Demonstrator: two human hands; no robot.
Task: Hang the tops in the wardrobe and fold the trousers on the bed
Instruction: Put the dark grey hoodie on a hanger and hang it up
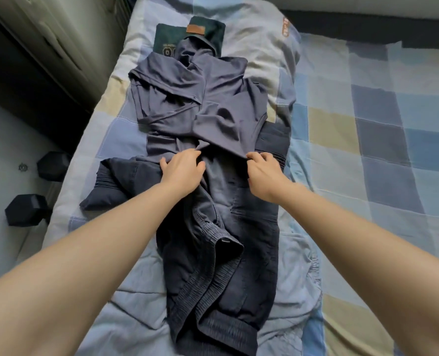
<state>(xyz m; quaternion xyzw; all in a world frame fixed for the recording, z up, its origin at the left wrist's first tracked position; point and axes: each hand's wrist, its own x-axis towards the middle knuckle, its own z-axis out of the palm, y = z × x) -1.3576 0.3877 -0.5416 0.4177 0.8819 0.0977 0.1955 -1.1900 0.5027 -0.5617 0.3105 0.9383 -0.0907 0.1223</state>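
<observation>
A smooth grey-blue garment [203,104] lies crumpled across the middle of the bed [367,124], and both hands have hold of its near hem. The left hand [182,170] has its fingers curled into the fabric at the hem's centre, thumb out to the side; the right hand [263,170] pinches the same edge a little further right, fingers bent over it. Beneath that garment, running toward the person, is a darker navy piece [213,265] with ribbed elastic bands, rumpled and half folded over itself, one part spilling out to the left. At the far end, partly under the grey-blue cloth, sits a folded dark green item [167,34] with a brown leather patch. All of it rests on a checked quilt of blue, cream and pale yellow squares. To the left, a pale wardrobe [59,34] stands beside the bed, with two black blocks [27,209] on the floor.
</observation>
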